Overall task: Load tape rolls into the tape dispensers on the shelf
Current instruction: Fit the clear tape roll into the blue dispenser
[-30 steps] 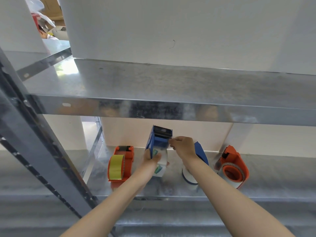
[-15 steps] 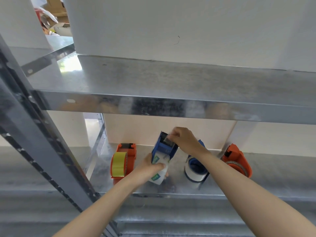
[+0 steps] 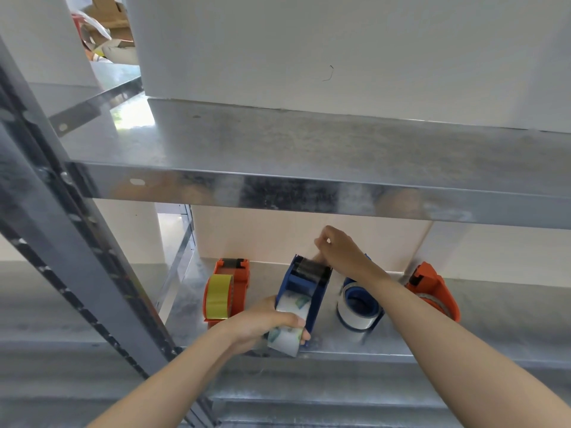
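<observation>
**Step in hand:** threading. The blue dispenser (image 3: 304,284) lies on the lower shelf (image 3: 500,313) near the front edge, with its tape roll (image 3: 290,305) seated at the near end. The tape strip (image 3: 310,269) is drawn up over the cutter end.

**Left hand** (image 3: 262,324): fingers curled round the tape roll and the dispenser's near end, holding both steady.

**Right hand** (image 3: 343,253): raised just past the cutter end, thumb and forefinger closed in a narrow pinch. It is judged to hold the tip of the tape strip, though the film there is too clear to confirm.

**Next move, judged:** lay the strip down across the cutter teeth, keeping tension, while the left hand stops the roll turning.

**Also on the shelf:**
- To the left, an orange dispenser (image 3: 234,279) loaded with a yellow roll (image 3: 217,296).
- To the right, a second blue dispenser (image 3: 360,304) with a white roll.
- Farther right, another orange dispenser (image 3: 432,288), partly behind the right forearm.
</observation>
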